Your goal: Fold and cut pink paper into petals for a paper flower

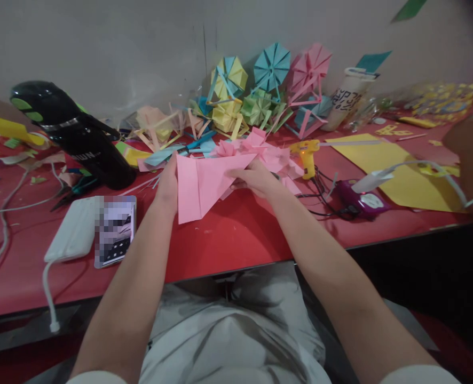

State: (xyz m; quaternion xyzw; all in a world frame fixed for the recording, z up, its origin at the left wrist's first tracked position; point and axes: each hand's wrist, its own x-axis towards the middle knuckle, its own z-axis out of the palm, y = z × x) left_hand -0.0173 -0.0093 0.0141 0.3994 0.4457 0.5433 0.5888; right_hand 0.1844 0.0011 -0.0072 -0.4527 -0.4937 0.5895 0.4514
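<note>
A folded sheet of pink paper (200,184) is held up over the red table (228,240). My left hand (167,181) grips its left edge with the fingers closed behind the sheet. My right hand (254,178) pinches the paper's right side, fingers curled on the fold. Just behind the sheet lies a heap of folded pink paper pieces (268,152).
Paper pinwheels (260,85) in yellow, blue, green and pink stand along the wall. A yellow glue gun (306,154), a purple device (360,200) with cables, yellow paper (388,165), a phone (114,229), a white power bank (70,232) and a black bottle (76,133) lie around.
</note>
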